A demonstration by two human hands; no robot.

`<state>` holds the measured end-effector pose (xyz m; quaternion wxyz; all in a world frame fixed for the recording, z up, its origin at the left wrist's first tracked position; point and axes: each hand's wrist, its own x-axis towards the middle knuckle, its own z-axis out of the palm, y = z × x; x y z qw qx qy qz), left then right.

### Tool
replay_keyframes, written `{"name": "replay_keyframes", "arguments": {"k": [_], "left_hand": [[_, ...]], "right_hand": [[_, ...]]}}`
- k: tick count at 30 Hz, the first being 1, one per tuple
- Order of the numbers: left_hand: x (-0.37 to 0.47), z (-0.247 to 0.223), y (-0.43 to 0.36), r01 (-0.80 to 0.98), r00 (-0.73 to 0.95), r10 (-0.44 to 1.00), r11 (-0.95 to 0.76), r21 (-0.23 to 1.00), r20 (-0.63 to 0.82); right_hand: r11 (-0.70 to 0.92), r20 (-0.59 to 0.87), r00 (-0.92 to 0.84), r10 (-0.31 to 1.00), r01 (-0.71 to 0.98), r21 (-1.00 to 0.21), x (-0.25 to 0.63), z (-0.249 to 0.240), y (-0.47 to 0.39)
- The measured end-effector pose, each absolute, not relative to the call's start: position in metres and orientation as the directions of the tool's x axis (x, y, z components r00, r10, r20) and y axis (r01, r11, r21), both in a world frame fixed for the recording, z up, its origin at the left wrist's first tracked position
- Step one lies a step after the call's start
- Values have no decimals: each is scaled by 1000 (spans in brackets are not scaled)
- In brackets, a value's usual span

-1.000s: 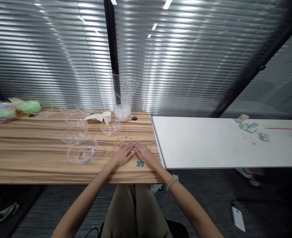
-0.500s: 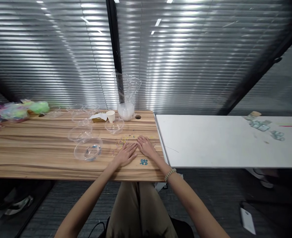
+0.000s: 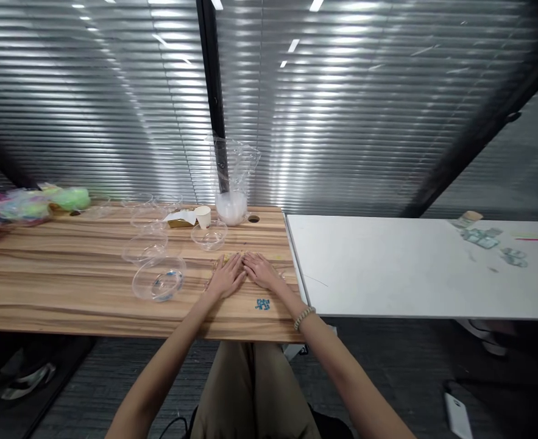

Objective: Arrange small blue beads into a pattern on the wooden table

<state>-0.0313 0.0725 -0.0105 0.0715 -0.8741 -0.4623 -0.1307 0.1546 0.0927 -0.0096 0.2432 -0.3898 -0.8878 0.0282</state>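
My left hand (image 3: 226, 276) lies flat on the wooden table, fingers spread, partly over a scatter of small yellow and pink pieces (image 3: 214, 266). Close beside it on the right, my right hand (image 3: 259, 270) also rests palm down, with its fingertips near those of my left hand. Neither hand visibly grips anything; what lies under the palms is hidden. Nearer the table's front edge is a small cluster of blue pieces (image 3: 262, 303). A clear bowl (image 3: 159, 278) to the left has some blue pieces in it.
More clear bowls (image 3: 145, 247) stand at the left, and another (image 3: 209, 235) is near a paper cup (image 3: 203, 216). Behind is a plastic bag with white contents (image 3: 231, 207). Colourful bags (image 3: 26, 205) lie far left. A white table (image 3: 369, 262) adjoins on the right.
Both hands have slid slightly to the left over the table, and my left hand now covers more of the scattered pieces. The camera view has shifted a little.
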Motion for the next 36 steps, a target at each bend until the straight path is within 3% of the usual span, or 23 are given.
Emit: {"name": "replay_keyframes", "arguments": {"k": [8, 15, 21, 29, 36], "left_hand": [[-33, -15, 89, 794, 573, 777, -605, 58, 262], [-31, -11, 77, 896, 376, 845, -436, 83, 381], [-28, -10, 83, 823, 531, 800, -566, 58, 279], [-32, -13, 79, 896, 373, 841, -436, 81, 392], [-27, -17, 93, 844, 482, 813, -531, 73, 327]], "right_hand": [[612, 432, -474, 768, 742, -274, 157, -13, 93], [623, 432, -484, 761, 731, -278, 155, -15, 100], [673, 407, -551, 728, 687, -274, 155, -16, 102], [685, 431, -554, 712, 684, -252, 153, -9, 93], [688, 424, -562, 710, 683, -248, 152, -11, 96]]}}
